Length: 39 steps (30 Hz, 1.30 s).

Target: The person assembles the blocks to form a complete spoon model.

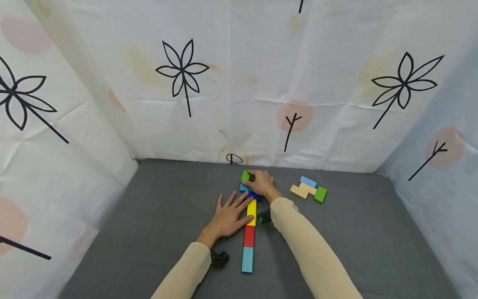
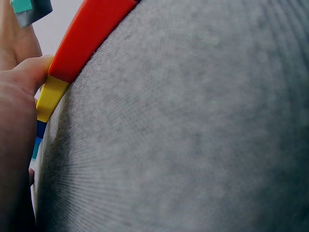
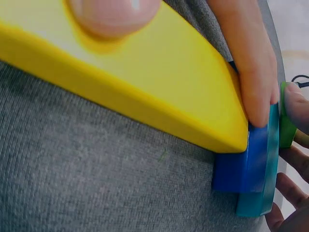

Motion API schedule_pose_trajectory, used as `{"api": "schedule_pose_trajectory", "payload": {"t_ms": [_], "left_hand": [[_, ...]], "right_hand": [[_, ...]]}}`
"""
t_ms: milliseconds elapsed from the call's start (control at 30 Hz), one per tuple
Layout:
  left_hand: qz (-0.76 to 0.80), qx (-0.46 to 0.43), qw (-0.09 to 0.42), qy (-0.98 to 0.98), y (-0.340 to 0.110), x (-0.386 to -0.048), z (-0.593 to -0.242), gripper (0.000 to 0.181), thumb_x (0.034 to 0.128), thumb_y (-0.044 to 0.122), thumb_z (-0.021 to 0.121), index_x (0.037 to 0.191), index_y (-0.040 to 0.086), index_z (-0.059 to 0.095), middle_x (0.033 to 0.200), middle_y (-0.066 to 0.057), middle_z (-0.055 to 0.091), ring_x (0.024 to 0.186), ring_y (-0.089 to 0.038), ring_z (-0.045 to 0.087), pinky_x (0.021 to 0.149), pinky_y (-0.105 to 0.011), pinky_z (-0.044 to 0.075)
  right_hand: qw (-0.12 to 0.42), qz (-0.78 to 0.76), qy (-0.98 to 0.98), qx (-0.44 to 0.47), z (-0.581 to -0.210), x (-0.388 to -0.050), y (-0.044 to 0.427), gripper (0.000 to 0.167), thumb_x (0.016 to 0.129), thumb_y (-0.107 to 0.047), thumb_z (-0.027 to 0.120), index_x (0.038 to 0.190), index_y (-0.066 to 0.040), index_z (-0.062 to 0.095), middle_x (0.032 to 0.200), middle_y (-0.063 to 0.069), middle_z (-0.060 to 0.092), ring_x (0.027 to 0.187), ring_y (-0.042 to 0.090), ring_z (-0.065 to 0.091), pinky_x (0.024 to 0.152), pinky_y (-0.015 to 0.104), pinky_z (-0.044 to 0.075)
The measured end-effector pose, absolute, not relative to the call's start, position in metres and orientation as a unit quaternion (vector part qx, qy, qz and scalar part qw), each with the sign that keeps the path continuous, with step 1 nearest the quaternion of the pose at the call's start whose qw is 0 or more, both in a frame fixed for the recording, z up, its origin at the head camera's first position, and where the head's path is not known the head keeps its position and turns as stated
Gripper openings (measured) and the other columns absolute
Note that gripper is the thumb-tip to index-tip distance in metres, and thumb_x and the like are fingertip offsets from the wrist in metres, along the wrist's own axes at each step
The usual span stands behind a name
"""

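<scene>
A line of flat blocks runs away from me in the head view: a light blue block (image 1: pixel 247 260) nearest, then a red block (image 1: pixel 249 236) and a yellow block (image 1: pixel 252 207). Beyond these, a dark blue block (image 1: pixel 257 197) and a teal-blue block (image 1: pixel 244 188) lie crosswise. My left hand (image 1: pixel 226 218) is spread flat, its thumb on the yellow block and a fingertip on the dark blue one. At the far end, my right hand (image 1: pixel 262 183) pinches a green block (image 1: pixel 245 176) between thumb and finger. In the right wrist view that green block (image 3: pixel 287 130) is partly hidden by fingers.
Right of the line lies a loose group: a blue block (image 1: pixel 308 181), two plain wooden blocks (image 1: pixel 299 192) and another green block (image 1: pixel 320 194). Everything rests on a grey cloth-covered table (image 1: pixel 179 182). A patterned white curtain (image 1: pixel 239 83) stands behind its far edge.
</scene>
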State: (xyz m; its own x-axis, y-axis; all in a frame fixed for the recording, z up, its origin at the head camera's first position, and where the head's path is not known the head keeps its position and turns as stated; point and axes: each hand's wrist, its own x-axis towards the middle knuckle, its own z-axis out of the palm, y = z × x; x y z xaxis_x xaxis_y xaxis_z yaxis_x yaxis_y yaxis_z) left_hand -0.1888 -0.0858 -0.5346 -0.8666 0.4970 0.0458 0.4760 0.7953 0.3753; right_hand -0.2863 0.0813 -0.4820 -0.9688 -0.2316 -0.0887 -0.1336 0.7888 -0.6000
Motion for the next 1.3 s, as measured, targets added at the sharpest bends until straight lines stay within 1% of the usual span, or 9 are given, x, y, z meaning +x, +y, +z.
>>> {"api": "schedule_pose_trajectory", "payload": {"t_ms": [133,267,367,467,700,1000,1133,1300], "left_hand": [[0.199,0.264,0.018,0.944,-0.086,-0.189,-0.538,0.066,0.1041,0.062,0.036,0.161,0.029,0.031,0.169,0.006,0.017,0.154,-0.036,0.014,0.113,-0.073,-0.003],[0.198,0.268,0.008,0.943,-0.087,-0.191,-0.542,0.068,0.1034,0.066,0.031,0.161,0.030,0.031,0.169,0.006,0.017,0.154,-0.036,0.015,0.113,-0.073,-0.003],[0.195,0.266,0.008,0.944,-0.088,-0.191,-0.543,0.069,0.1027,0.067,0.029,0.161,0.031,0.031,0.169,0.007,0.017,0.154,-0.035,0.014,0.113,-0.072,-0.003],[0.196,0.264,0.011,0.944,-0.088,-0.192,-0.542,0.068,0.1027,0.067,0.031,0.161,0.031,0.031,0.169,0.007,0.017,0.155,-0.034,0.014,0.114,-0.072,-0.003],[0.191,0.257,0.026,0.947,-0.087,-0.192,-0.542,0.068,0.1023,0.067,0.032,0.162,0.034,0.027,0.169,0.012,0.011,0.156,-0.030,0.009,0.115,-0.070,-0.007],[0.185,0.254,0.024,0.949,-0.088,-0.193,-0.546,0.069,0.1021,0.068,0.031,0.162,0.034,0.028,0.169,0.012,0.011,0.156,-0.030,0.009,0.115,-0.069,-0.007],[0.184,0.253,0.024,0.949,-0.087,-0.193,-0.546,0.069,0.1021,0.068,0.030,0.162,0.034,0.027,0.169,0.012,0.010,0.156,-0.029,0.008,0.115,-0.069,-0.007],[0.181,0.252,0.028,0.950,-0.087,-0.193,-0.545,0.069,0.1020,0.068,0.031,0.162,0.035,0.025,0.169,0.014,0.008,0.156,-0.029,0.007,0.115,-0.069,-0.008]], "right_hand": [[0.078,-0.304,0.944,-0.099,-0.484,-0.288,0.078,0.058,0.099,-0.035,0.068,0.149,-0.011,0.053,0.146,0.015,0.055,0.138,0.041,0.038,0.114,0.068,0.016],[0.079,-0.299,0.945,-0.102,-0.485,-0.289,0.075,0.057,0.099,-0.035,0.068,0.149,-0.013,0.053,0.146,0.014,0.056,0.139,0.041,0.037,0.114,0.070,0.014],[0.080,-0.297,0.946,-0.100,-0.485,-0.289,0.074,0.057,0.099,-0.035,0.068,0.150,-0.014,0.053,0.146,0.014,0.056,0.138,0.041,0.037,0.114,0.070,0.014],[0.079,-0.294,0.947,-0.098,-0.484,-0.289,0.073,0.057,0.099,-0.034,0.068,0.149,-0.014,0.053,0.146,0.014,0.056,0.137,0.041,0.038,0.114,0.069,0.015],[0.081,-0.283,0.951,-0.094,-0.486,-0.288,0.071,0.057,0.099,-0.035,0.067,0.151,-0.017,0.052,0.149,0.011,0.054,0.139,0.040,0.036,0.115,0.067,0.014],[0.082,-0.274,0.953,-0.097,-0.489,-0.288,0.071,0.056,0.100,-0.035,0.066,0.152,-0.018,0.051,0.151,0.009,0.052,0.141,0.039,0.033,0.114,0.066,0.016],[0.081,-0.281,0.951,-0.098,-0.488,-0.287,0.072,0.053,0.102,-0.033,0.063,0.151,-0.017,0.051,0.151,0.010,0.052,0.140,0.039,0.034,0.113,0.066,0.016],[0.082,-0.300,0.946,-0.095,-0.489,-0.286,0.075,0.046,0.106,-0.025,0.056,0.151,-0.019,0.052,0.149,0.011,0.054,0.141,0.038,0.033,0.113,0.066,0.014]]}}
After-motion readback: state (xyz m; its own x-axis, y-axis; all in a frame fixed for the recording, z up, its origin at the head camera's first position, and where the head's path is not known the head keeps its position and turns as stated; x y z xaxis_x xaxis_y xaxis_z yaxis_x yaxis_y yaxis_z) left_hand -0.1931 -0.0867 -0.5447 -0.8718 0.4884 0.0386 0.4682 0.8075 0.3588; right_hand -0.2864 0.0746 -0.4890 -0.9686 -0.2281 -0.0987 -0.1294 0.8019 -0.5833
